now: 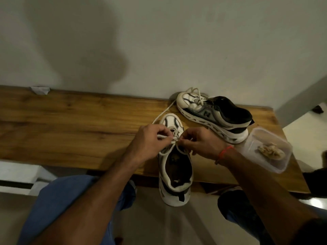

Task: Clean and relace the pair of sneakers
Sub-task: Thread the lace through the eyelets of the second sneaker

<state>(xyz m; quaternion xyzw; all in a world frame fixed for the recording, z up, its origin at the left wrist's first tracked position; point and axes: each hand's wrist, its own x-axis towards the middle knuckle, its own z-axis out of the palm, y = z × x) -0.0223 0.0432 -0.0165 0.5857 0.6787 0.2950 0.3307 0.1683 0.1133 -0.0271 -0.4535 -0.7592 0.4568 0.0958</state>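
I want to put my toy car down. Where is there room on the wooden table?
The left of the brown wooden table is bare, from the near sneaker to the crumpled grey paper. The right is crowded: far sneaker, clear plastic tub.

The only mark that reads is a large "N" logo on the grey side panel of the far sneaker (215,116), lying up and to the right of where both hands pinch the lace.

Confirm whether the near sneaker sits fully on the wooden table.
No: the near sneaker has its heel hanging past the front edge of the wooden table.
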